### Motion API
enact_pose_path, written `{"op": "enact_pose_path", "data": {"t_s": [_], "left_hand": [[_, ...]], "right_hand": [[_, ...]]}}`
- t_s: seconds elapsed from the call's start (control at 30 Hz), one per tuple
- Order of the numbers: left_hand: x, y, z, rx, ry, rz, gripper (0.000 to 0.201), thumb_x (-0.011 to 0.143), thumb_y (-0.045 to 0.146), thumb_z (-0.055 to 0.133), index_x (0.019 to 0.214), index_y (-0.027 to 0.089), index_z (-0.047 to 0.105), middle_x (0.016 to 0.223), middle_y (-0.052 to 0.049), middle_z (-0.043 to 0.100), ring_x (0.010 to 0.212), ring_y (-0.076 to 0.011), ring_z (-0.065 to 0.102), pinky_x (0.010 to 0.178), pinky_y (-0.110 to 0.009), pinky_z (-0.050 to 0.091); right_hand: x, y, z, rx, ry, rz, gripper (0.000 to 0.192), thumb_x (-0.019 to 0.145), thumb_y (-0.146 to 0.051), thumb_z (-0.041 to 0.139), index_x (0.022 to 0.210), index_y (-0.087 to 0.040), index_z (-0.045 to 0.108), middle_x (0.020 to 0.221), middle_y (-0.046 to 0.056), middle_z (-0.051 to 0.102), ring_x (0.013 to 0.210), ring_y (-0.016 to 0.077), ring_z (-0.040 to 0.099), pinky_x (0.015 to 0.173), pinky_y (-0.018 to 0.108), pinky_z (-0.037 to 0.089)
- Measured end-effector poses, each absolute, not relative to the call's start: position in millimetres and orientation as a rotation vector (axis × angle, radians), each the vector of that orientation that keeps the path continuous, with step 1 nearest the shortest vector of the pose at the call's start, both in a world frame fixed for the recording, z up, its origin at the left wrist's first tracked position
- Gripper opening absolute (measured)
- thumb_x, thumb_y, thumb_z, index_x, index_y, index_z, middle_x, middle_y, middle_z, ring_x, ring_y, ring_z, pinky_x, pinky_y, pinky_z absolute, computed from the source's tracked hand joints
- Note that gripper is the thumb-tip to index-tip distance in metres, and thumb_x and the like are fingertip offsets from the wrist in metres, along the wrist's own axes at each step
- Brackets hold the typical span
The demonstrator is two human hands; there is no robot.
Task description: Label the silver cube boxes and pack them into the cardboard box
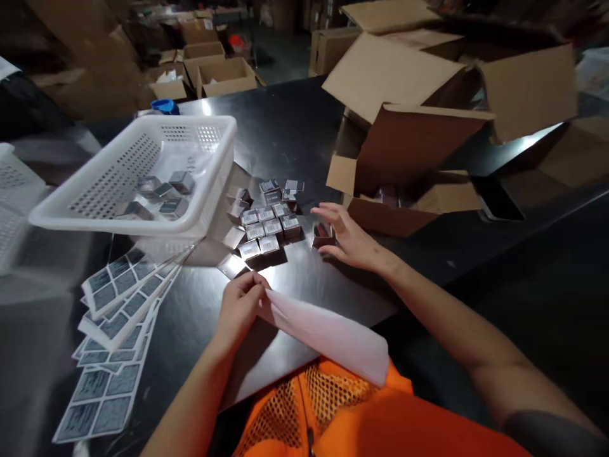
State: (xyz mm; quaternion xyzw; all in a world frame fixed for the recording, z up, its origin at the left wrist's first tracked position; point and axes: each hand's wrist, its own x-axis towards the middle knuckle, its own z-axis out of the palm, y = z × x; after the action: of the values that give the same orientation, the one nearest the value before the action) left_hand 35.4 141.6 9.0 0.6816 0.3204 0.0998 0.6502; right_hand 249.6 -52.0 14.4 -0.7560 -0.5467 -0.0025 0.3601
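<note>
Orange mesh workwear (328, 406) fills six o'clock below one white strip (328, 330), pinched at its end between the thumb and fingers of the left hand (240, 304), apparently to hold it off the tabletop (304, 273). At the centre, the right hand (354, 241) spreads thumb and fingers apart around one small box (322, 235), though whether they touch cannot be told. Roughly a dozen boxes (272, 226) cluster at nine o'clock, many with printed faces up, perhaps for easy reading; at least four printed sheets (102, 400) fan out at eight, seemingly within reach, and one white basket (95, 222) at ten holds about five more.
</note>
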Motion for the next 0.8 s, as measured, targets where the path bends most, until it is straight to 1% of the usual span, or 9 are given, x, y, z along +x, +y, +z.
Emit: {"op": "enact_pose_path", "data": {"t_s": [0.1, 0.2, 0.27, 0.3, 0.37, 0.43, 0.6, 0.7, 0.8], "left_hand": [[32.3, 143.7, 10.3, 1.607, 0.7, 0.28, 0.016, 0.058, 0.03, 0.05, 0.047, 0.02, 0.057, 0.044, 0.002, 0.048, 0.046, -0.0114, 0.042, 0.048, -0.023, 0.031], [30.4, 144.0, 14.1, 1.698, 0.658, 0.329, 0.023, 0.065, 0.035, 0.061, 0.048, 0.02, 0.059, 0.048, 0.001, 0.053, 0.05, -0.012, 0.044, 0.051, -0.024, 0.032], [29.7, 142.4, 15.8, 1.822, 0.568, 0.357, 0.017, 0.067, 0.036, 0.072, 0.07, 0.019, 0.072, 0.06, 0.001, 0.063, 0.051, -0.0104, 0.044, 0.051, -0.023, 0.033], [29.1, 141.4, 15.8, 1.887, 0.498, 0.37, 0.026, 0.068, 0.036, 0.077, 0.089, 0.019, 0.076, 0.068, 0.001, 0.067, 0.05, -0.0092, 0.042, 0.05, -0.023, 0.033], [27.6, 140.2, 13.9, 1.987, 0.344, 0.402, 0.057, 0.07, 0.038, 0.083, 0.123, 0.023, 0.07, 0.085, 0.0, 0.072, 0.049, -0.0077, 0.041, 0.049, -0.022, 0.035], [25.7, 140.8, 10.8, 2.035, 0.248, 0.459, 0.073, 0.068, 0.04, 0.087, 0.136, 0.027, 0.063, 0.094, -0.001, 0.072, 0.054, -0.0089, 0.047, 0.053, -0.022, 0.04], [23.4, 148.1, 7.7, 2.236, 0.254, 0.619, 0.072, 0.064, 0.036, 0.089, 0.133, 0.032, 0.067, 0.111, -0.006, 0.07, 0.083, -0.0208, 0.066, 0.065, -0.026, 0.049], [23.6, 151.0, 8.7, 2.341, 0.32, 0.658, 0.07, 0.068, 0.038, 0.085, 0.135, 0.03, 0.066, 0.118, -0.009, 0.068, 0.099, -0.026, 0.068, 0.071, -0.029, 0.052], [22.8, 152.4, 9.9, 2.364, 0.365, 0.715, 0.068, 0.071, 0.036, 0.084, 0.135, 0.028, 0.064, 0.121, -0.009, 0.066, 0.104, -0.0269, 0.067, 0.076, -0.031, 0.055]], "right_hand": [[262.6, -45.6, 5.1, -1.739, -1.31, 0.228, 0.077, 0.088, -0.025, 0.074, 0.149, -0.036, 0.029, 0.138, 0.012, 0.041, 0.11, 0.0267, 0.066, 0.1, 0.058, 0.055], [254.8, -43.2, 13.6, -1.412, -1.209, 0.465, 0.099, 0.081, -0.029, 0.084, 0.148, -0.049, 0.015, 0.129, 0.004, 0.041, 0.107, 0.0222, 0.069, 0.094, 0.048, 0.06], [244.9, -39.2, 22.1, -1.211, -1.172, 0.669, 0.105, 0.078, -0.027, 0.087, 0.147, -0.054, 0.012, 0.124, 0.001, 0.042, 0.11, 0.0223, 0.07, 0.087, 0.04, 0.063], [239.9, -35.4, 25.4, -1.121, -1.156, 0.768, 0.106, 0.078, -0.025, 0.087, 0.146, -0.055, 0.013, 0.122, 0.0, 0.043, 0.111, 0.0223, 0.071, 0.084, 0.036, 0.064], [230.7, -24.5, 28.5, -0.951, -1.121, 0.922, 0.108, 0.074, -0.022, 0.09, 0.145, -0.056, 0.016, 0.12, -0.001, 0.045, 0.11, 0.0214, 0.072, 0.082, 0.034, 0.064], [222.8, -10.5, 28.7, -0.874, -1.123, 0.995, 0.109, 0.07, -0.023, 0.093, 0.143, -0.052, 0.018, 0.117, -0.003, 0.047, 0.104, 0.0194, 0.073, 0.081, 0.034, 0.064], [204.0, 20.5, 36.1, -1.098, -0.974, 1.061, 0.11, 0.056, -0.023, 0.098, 0.135, -0.038, 0.023, 0.108, -0.005, 0.048, 0.079, 0.0106, 0.072, 0.07, 0.024, 0.061], [193.2, 30.0, 47.3, -1.312, -0.81, 1.047, 0.109, 0.055, -0.026, 0.097, 0.134, -0.034, 0.023, 0.106, -0.005, 0.047, 0.065, 0.008, 0.068, 0.057, 0.022, 0.058], [184.1, 34.2, 54.6, -1.439, -0.809, 0.93, 0.111, 0.054, -0.032, 0.096, 0.136, -0.033, 0.021, 0.107, -0.003, 0.047, 0.059, 0.0072, 0.064, 0.052, 0.024, 0.056]]}}
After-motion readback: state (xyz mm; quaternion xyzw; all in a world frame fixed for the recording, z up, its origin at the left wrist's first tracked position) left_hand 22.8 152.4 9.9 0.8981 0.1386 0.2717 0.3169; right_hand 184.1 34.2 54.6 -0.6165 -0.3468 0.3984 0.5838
